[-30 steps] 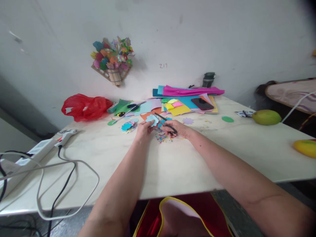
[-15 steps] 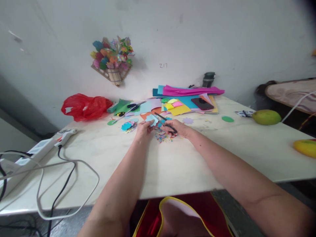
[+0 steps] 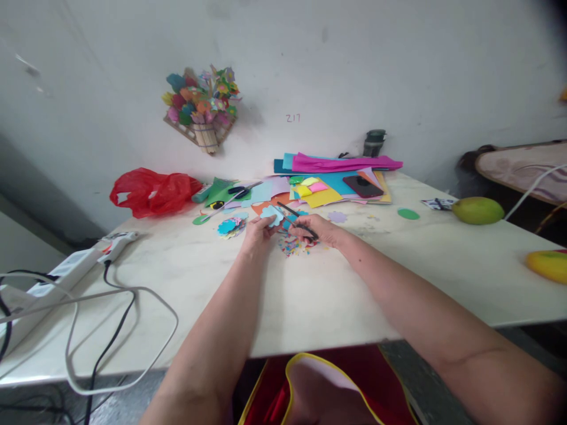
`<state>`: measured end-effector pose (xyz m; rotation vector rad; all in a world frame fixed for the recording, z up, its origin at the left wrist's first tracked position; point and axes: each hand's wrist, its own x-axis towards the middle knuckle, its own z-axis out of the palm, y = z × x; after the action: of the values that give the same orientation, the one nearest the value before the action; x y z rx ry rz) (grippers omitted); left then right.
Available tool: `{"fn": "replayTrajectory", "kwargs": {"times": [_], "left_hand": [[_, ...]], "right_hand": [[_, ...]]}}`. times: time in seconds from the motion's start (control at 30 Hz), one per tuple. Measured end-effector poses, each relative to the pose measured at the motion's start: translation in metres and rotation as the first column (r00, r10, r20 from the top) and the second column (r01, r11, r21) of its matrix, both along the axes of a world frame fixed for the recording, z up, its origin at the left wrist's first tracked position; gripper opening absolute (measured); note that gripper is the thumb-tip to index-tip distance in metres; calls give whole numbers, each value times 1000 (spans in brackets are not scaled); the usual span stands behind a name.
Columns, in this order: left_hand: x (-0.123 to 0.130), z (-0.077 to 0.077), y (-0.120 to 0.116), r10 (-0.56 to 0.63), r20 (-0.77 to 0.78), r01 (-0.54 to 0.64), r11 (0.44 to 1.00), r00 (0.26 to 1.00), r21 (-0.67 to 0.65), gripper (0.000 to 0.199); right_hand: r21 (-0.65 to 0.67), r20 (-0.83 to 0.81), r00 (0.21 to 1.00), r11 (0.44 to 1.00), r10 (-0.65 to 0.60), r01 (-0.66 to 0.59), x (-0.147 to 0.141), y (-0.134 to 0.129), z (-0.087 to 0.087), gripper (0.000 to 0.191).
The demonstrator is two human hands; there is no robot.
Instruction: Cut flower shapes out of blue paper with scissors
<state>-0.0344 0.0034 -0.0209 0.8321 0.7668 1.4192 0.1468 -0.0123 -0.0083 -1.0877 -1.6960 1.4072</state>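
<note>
Between the fingers of my left hand is a light blue paper flower with a scalloped edge. My right hand is closed round the black handles of a pair of scissors; the blades are apart and reach toward the flower's right edge. Below the hands lies a heap of small coloured paper scraps. A pile of cut paper flowers, blue on top, rests left of my left hand. To the right of the scissors a lilac paper flower lies flat on the table.
Coloured sheets and a phone lie at the back. A red plastic bag and a second pair of scissors are at back left. A power strip with cables occupies the left. A green mango sits right.
</note>
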Motion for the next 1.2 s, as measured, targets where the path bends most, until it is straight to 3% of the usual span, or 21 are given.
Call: {"fn": "replayTrajectory", "kwargs": {"times": [1.2], "left_hand": [[4, 3, -5, -35, 58, 36, 999, 998, -18, 16]], "right_hand": [[17, -57, 997, 999, -42, 43, -4, -1, -3, 27]]}}
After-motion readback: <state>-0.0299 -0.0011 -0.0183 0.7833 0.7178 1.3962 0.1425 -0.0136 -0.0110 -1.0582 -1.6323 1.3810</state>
